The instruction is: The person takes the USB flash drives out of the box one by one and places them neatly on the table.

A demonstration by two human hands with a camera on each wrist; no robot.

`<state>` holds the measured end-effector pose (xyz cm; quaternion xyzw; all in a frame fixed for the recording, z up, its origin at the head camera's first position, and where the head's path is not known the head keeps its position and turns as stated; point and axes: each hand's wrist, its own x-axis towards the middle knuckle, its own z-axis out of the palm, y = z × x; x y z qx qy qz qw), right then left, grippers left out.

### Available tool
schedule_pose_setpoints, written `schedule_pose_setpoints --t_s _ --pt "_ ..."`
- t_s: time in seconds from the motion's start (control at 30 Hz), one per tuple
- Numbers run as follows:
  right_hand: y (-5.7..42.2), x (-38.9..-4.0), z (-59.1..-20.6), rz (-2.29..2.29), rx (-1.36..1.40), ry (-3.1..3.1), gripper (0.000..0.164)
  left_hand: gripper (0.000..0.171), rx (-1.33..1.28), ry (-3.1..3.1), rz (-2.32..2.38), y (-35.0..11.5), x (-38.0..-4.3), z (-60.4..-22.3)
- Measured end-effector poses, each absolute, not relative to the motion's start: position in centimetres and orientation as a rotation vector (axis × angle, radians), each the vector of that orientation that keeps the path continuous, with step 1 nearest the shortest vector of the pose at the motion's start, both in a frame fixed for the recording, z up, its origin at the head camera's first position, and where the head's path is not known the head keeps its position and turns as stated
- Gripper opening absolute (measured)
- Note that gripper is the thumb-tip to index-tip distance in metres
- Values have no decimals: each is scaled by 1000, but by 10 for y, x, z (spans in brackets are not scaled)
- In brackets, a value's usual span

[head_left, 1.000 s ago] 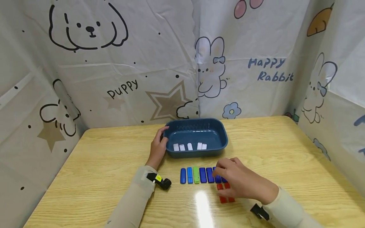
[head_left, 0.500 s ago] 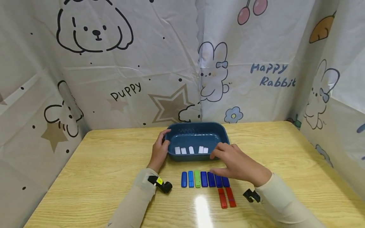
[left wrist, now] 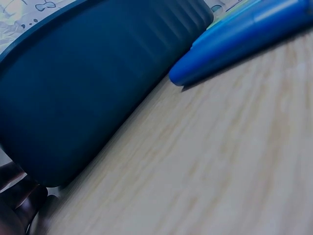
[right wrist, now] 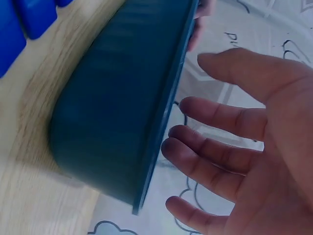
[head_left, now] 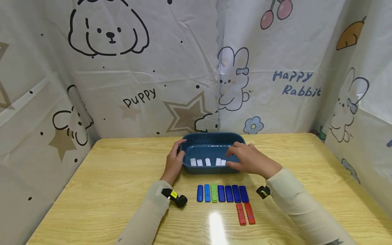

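Observation:
A dark blue plastic basin (head_left: 211,169) stands towards the back of the table, with several small white pieces (head_left: 208,162) in a line inside along its near wall. My left hand (head_left: 173,164) holds the basin's left end, its fingertips at the rim. Over the right part of the basin is my right hand (head_left: 252,160), its fingers spread and slightly bent; the right wrist view shows nothing between them. Before the basin lies a row of small flat sticks: several blue ones (head_left: 229,194) and one green stick (head_left: 214,193). Two red sticks (head_left: 241,214) lie below the row's right end.
The light wooden table (head_left: 116,190) meets a printed cloth (head_left: 180,61) hung at the back and sides. A black wrist camera (head_left: 180,200) is strapped to the left sleeve, left of the row of sticks.
My right hand has moved from over the sticks up and forward to the basin, leaving the blue and red sticks uncovered. The left hand stays at the basin. The head view has shifted slightly.

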<state>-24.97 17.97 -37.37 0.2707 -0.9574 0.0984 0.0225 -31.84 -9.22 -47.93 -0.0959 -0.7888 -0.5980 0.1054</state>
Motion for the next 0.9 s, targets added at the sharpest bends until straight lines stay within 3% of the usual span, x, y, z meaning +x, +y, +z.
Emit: schedule_pose_setpoints --t_s 0.33,0.9 --pt "176 -285 -379 366 846 -3136 33 44 -278 -2331 -1760 -93 -319 -479" --pt "155 -311 -395 202 555 -3478 30 45 -298 -2320 -1777 -94 -319 -481"
